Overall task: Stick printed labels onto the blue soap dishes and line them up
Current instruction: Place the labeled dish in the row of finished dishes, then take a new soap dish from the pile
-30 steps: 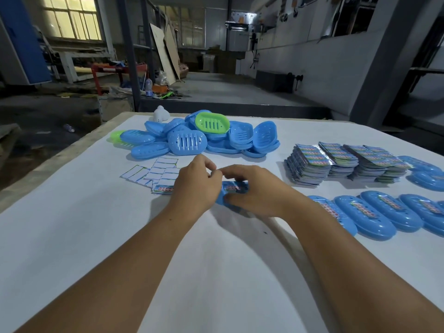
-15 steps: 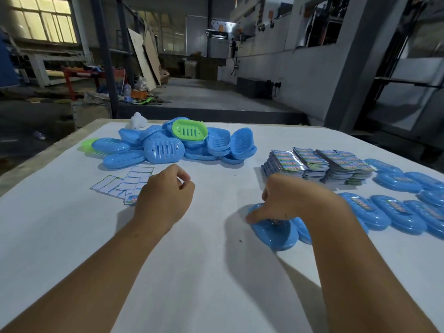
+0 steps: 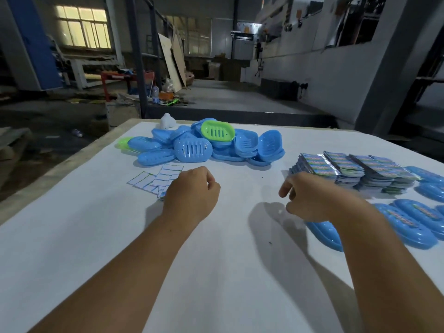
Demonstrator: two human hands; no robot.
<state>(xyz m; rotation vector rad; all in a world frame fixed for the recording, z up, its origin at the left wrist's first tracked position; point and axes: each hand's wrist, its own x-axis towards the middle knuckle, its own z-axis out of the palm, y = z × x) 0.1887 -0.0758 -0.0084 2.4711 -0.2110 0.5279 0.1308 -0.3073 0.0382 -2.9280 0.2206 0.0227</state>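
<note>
My right hand (image 3: 310, 198), fingers loose and empty, hangs just above the newest labelled dish (image 3: 323, 234) ending the row. My left hand (image 3: 192, 193), loosely curled and holding nothing, rests beside the peeled backings (image 3: 156, 179). Next dish: I'd press the label flat, then align the ends.

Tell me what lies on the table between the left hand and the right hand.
Nothing: in the head view only bare white table separates the left hand from the right hand.
</note>
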